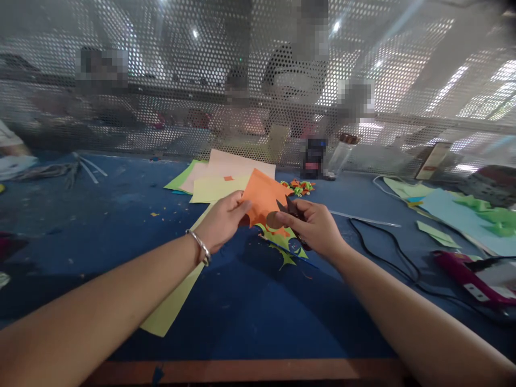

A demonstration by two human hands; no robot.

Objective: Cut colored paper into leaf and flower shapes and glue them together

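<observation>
My left hand (224, 217), with a silver bangle on the wrist, pinches the left edge of an orange sheet of paper (263, 192). The sheet is tilted up above the table, and its lower edge is cut ragged. At its right side, my right hand (322, 230) is closed around dark scissors (294, 210), whose blades are apart and point up and to the left. A round olive patch shows by the right thumb; I cannot tell if it is a hole. Beneath the hands lie jagged green paper scraps (285, 257). Small orange and green cut pieces (301, 187) are heaped just behind.
Pale paper sheets (242, 161) are stacked behind my left hand. To the right are light blue paper (447, 212), a magenta power strip (467, 277) and a black cable (387, 228). A clear jar (342, 156) stands before a perforated metal screen (161, 64), people beyond it.
</observation>
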